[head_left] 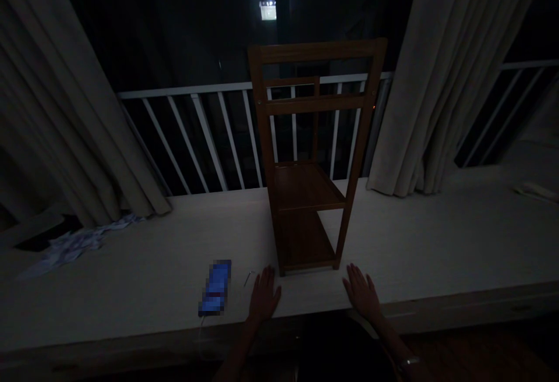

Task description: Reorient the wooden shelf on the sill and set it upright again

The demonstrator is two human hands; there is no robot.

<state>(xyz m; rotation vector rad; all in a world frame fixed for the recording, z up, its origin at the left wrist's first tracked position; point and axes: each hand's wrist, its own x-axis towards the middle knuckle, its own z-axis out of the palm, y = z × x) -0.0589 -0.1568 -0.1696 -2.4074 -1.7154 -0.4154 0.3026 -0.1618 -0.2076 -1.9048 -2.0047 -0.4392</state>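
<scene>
A brown wooden shelf rack [305,195] stands upright on a long pale window ledge [414,248], with two shelves low down and an open frame on top. My left hand [263,296] lies flat on the ledge just left of the rack's front foot, fingers stretched out. My right hand [361,292] lies flat just right of the rack's other front foot, fingers apart. Neither hand touches the rack or holds anything. A watch shows on my right wrist.
A lit blue phone [215,287] with a thin cable lies on the ledge left of my left hand. Crumpled paper [74,245] lies at the far left. Beige curtains [441,79] hang either side; a white railing [205,137] stands behind. The room is dark.
</scene>
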